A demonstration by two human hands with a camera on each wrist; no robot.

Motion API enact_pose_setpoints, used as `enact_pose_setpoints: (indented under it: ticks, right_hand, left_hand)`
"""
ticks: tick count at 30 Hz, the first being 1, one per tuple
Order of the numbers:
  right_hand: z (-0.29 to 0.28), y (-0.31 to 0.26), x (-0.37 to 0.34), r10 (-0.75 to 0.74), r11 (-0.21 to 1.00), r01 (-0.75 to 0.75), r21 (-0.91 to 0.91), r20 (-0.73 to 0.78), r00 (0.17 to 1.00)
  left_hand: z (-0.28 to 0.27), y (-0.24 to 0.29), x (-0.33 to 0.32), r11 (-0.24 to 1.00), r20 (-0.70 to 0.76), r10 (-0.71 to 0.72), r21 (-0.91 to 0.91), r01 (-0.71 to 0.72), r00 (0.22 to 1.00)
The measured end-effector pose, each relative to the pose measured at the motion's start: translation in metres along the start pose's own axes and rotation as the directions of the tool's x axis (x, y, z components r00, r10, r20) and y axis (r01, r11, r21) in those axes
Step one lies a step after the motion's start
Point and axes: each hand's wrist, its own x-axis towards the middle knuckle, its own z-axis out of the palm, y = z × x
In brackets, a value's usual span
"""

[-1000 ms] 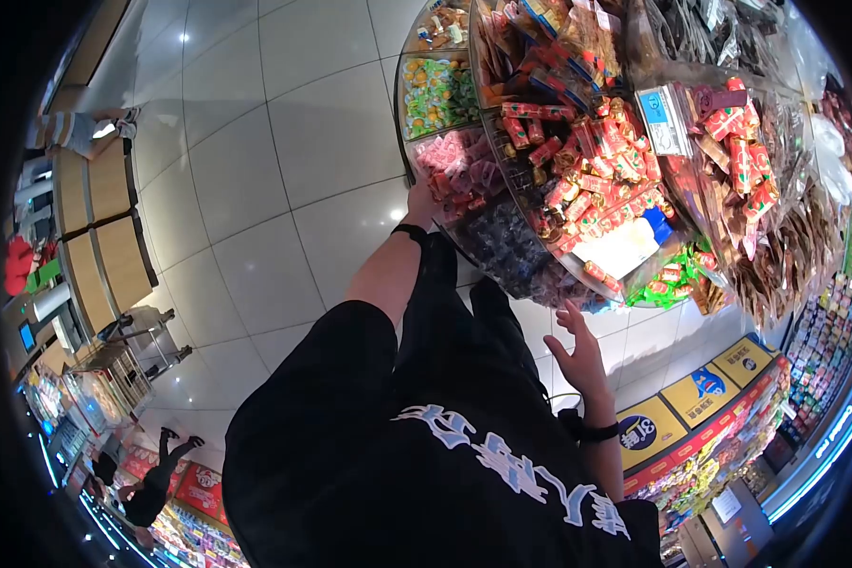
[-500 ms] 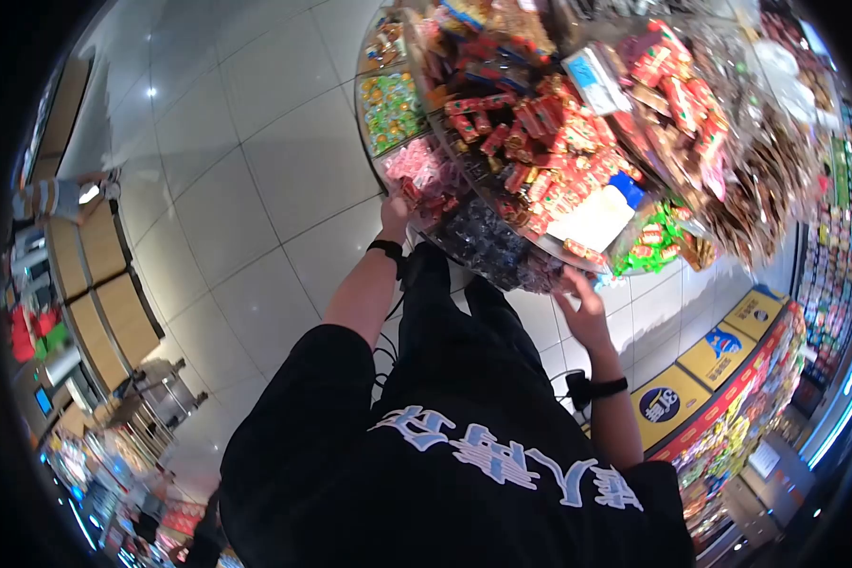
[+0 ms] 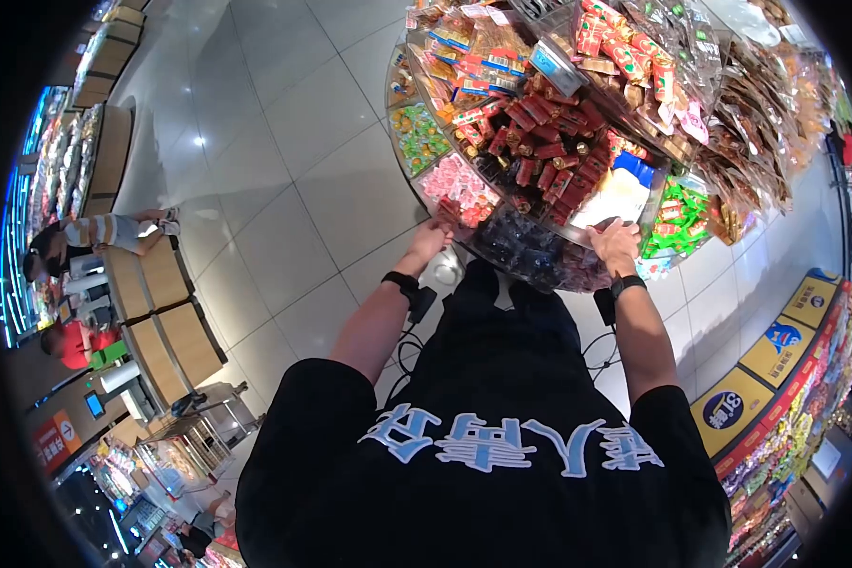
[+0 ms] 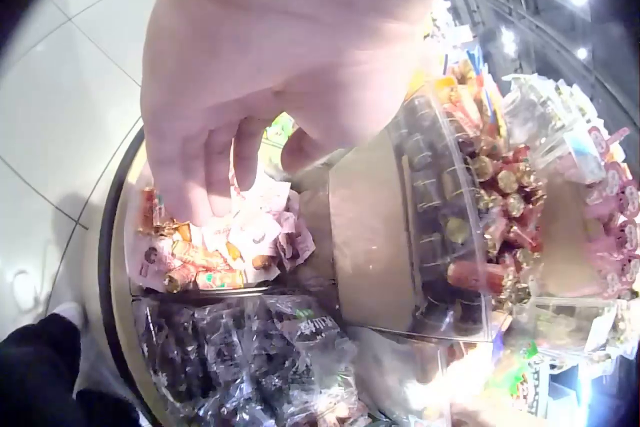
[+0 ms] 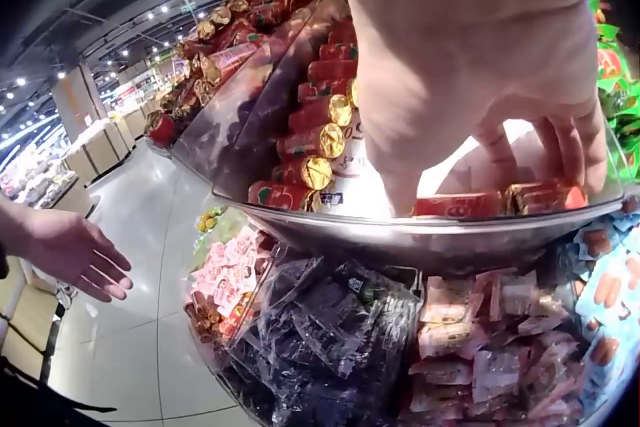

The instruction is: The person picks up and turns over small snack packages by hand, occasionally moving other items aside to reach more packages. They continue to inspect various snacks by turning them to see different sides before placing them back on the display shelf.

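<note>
My left hand is at the rim of the round candy stand, beside the pink-wrapped candies. The left wrist view has this hand above the pink candies, fingers pointing down and apart from the thumb. My right hand reaches over the inner bin's front wall, at the lower edge of a white card. Seen from the right wrist, the hand has thumb and fingers spread inside the bin, above red rolls; its fingertips are partly hidden.
Dark-wrapped candies fill the outer compartment between the hands. Green packets lie to the right. A yellow-fronted shelf stands at right, wooden counters and a wire cart at left. A person in striped clothing is beyond.
The right hand has moved from outside the stand's edge to over the inner bin. The left hand has drawn back slightly from the pink candies. The head view has shifted.
</note>
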Motion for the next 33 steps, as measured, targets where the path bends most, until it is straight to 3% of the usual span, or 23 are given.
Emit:
enact_pose_setpoints:
  ticks: [6, 9, 13, 16, 17, 20, 21, 24, 25, 28, 29, 33]
  right_hand:
    - [0.004, 0.004, -0.01, 0.027, 0.991, -0.013, 0.135, -0.103, 0.994]
    - [0.021, 0.017, -0.007, -0.018, 0.971, 0.077, 0.228, -0.247, 0.969]
    - [0.033, 0.028, -0.013, -0.172, 0.912, 0.317, 0.26, -0.458, 0.872]
    - [0.025, 0.029, -0.017, -0.216, 0.889, 0.35, 0.297, -0.402, 0.89]
    - [0.029, 0.029, -0.015, -0.21, 0.871, 0.387, 0.304, -0.482, 0.851]
    - [0.031, 0.037, -0.01, -0.211, 0.815, 0.429, 0.389, -0.49, 0.846]
    - [0.026, 0.041, -0.009, -0.199, 0.775, 0.403, 0.487, -0.416, 0.887]
    - [0.033, 0.042, 0.0, -0.082, 0.652, 0.45, 0.611, -0.533, 0.842]
    - [0.033, 0.04, -0.002, -0.046, 0.61, 0.406, 0.681, -0.481, 0.876]
    - [0.041, 0.033, 0.0, -0.037, 0.624, 0.404, 0.668, -0.492, 0.87]
    - [0.041, 0.032, 0.0, -0.107, 0.627, 0.448, 0.637, -0.499, 0.86]
    - [0.022, 0.021, -0.016, -0.149, 0.802, 0.339, 0.492, -0.385, 0.911]
  left_hand:
    - [0.013, 0.015, -0.031, 0.997, 0.139, -0.024, 0.077, 0.014, 0.99]
    - [0.031, 0.037, -0.045, 0.991, 0.212, -0.029, 0.133, 0.001, 0.977]
    - [0.061, 0.071, -0.064, 0.992, 0.363, 0.003, 0.118, -0.049, 0.932]
    - [0.081, 0.084, -0.065, 0.988, 0.517, 0.011, 0.125, -0.087, 0.856]
    - [0.088, 0.089, -0.068, 0.992, 0.55, 0.02, 0.093, -0.085, 0.835]
    - [0.109, 0.107, -0.077, 0.986, 0.579, 0.026, 0.122, -0.117, 0.815]
    - [0.115, 0.111, -0.078, 0.987, 0.609, 0.022, 0.112, -0.113, 0.793]
    - [0.135, 0.126, -0.08, 0.997, 0.664, -0.031, 0.077, -0.028, 0.747]
    - [0.145, 0.131, -0.083, 1.0, 0.683, -0.01, 0.005, 0.01, 0.73]
    - [0.184, 0.126, -0.06, 0.98, 0.663, -0.156, 0.015, 0.196, 0.732]
    - [0.195, 0.121, -0.054, 0.991, 0.644, -0.126, 0.045, 0.127, 0.754]
    - [0.221, 0.118, -0.041, 0.986, 0.601, -0.162, 0.073, 0.148, 0.783]
